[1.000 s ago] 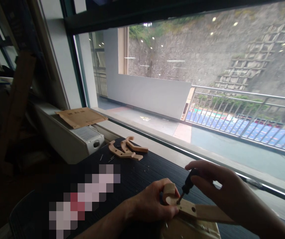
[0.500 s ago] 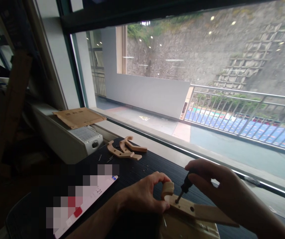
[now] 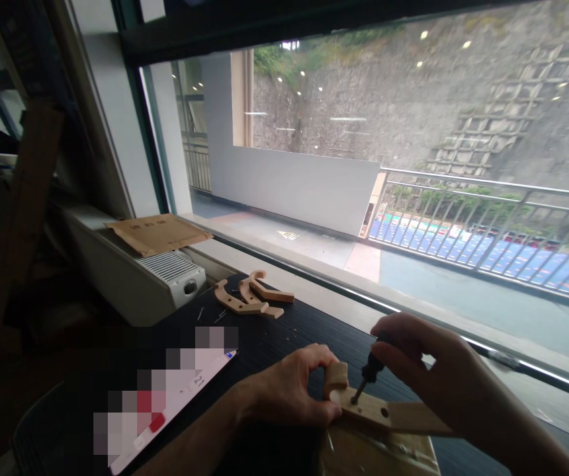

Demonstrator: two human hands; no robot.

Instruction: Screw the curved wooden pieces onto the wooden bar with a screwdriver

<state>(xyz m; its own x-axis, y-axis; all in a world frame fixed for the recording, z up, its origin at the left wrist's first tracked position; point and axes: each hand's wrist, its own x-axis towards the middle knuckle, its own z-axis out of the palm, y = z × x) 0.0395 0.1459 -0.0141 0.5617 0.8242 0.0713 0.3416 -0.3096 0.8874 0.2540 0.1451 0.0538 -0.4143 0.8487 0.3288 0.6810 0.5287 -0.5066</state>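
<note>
My left hand (image 3: 297, 387) pinches the curled end of a light wooden hook (image 3: 371, 411), thumb below and fingers above. My right hand (image 3: 421, 354) is closed round the dark handle of a screwdriver (image 3: 372, 367). The screwdriver's tip stands at a hole near the hook's curl, its shaft tilted to the upper right. A second dark hole shows farther along the piece. Under the hook lies a block wrapped in clear film (image 3: 378, 456). My right wrist covers the hook's far end.
Several loose wooden hooks (image 3: 249, 301) lie on the dark table (image 3: 309, 340) with a few screws (image 3: 219, 316). A phone (image 3: 180, 400), partly blurred out, is at the left. Beyond are a radiator (image 3: 180, 271) with a brown envelope (image 3: 160, 233) on it, and a window.
The hook has shifted slightly and its straight end sits a little higher. My right hand has turned a little on the screwdriver, whose tip stays at the same hole.
</note>
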